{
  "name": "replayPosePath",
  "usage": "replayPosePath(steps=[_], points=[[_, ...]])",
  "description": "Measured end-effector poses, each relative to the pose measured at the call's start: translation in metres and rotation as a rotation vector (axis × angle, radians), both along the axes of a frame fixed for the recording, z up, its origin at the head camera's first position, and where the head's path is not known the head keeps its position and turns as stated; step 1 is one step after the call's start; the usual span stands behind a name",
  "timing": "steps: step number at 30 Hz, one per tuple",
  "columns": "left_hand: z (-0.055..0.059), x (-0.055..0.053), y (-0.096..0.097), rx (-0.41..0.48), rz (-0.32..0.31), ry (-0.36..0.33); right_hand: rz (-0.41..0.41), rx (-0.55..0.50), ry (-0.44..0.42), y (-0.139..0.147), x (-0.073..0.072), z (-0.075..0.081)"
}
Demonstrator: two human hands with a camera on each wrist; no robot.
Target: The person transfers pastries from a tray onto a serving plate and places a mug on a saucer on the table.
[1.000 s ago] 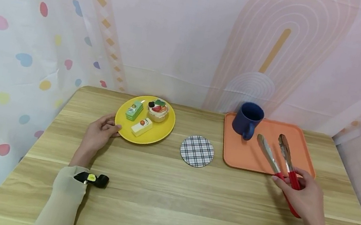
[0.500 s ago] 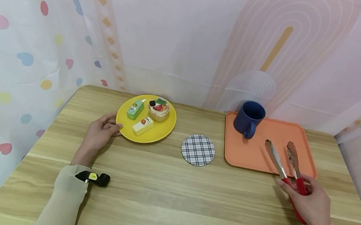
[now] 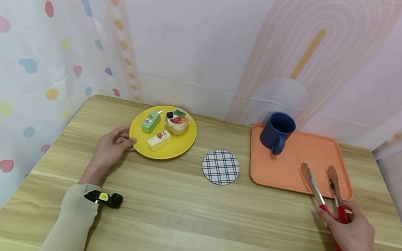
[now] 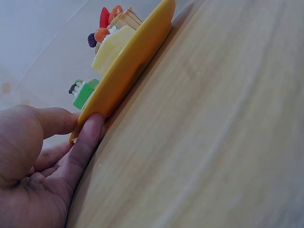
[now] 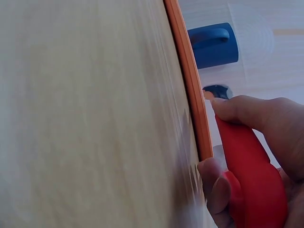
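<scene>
My left hand [image 3: 112, 149] pinches the near-left rim of a yellow plate [image 3: 177, 150], thumb on top and fingers beneath. On the plate are a green cake slice [image 3: 151, 122], a pale yellow cake slice [image 3: 159, 140] and a fruit-topped tart [image 3: 176, 122]. My right hand [image 3: 352, 230] grips a pair of metal tongs [image 3: 316, 192] by the red handles [image 5: 247, 166]. The tongs' arms are spread, with nothing between their tips, which overlap the right part of an orange tray [image 3: 280, 173] in the head view.
A dark blue mug [image 3: 277, 133] stands at the tray's back left corner, its handle toward the front. A round checked coaster [image 3: 220, 167] lies on the wooden table [image 3: 184, 228] between plate and tray. A patterned curtain [image 3: 200, 33] hangs behind the table.
My right hand has drawn the tongs toward the front right, away from the mug; their tips now lie nearer the tray's front edge. My left hand and the plate hold still.
</scene>
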State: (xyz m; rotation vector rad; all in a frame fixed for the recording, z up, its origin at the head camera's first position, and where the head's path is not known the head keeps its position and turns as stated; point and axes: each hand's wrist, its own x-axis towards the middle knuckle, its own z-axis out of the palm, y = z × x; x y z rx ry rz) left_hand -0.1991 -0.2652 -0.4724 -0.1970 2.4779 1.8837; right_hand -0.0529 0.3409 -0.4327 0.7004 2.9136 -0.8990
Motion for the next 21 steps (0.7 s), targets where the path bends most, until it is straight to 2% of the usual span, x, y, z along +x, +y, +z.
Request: replayPosePath(steps=[11, 21], points=[[0.002, -0.0003, 0.0002, -0.002, 0.003, -0.012, -0.017, 0.032, -0.009, 0.0003, 0.003, 0.0011], [0.0014, -0.0004, 0.0004, -0.001, 0.006, -0.017, -0.03, 0.087, -0.063, -0.0002, 0.0018, 0.0034]])
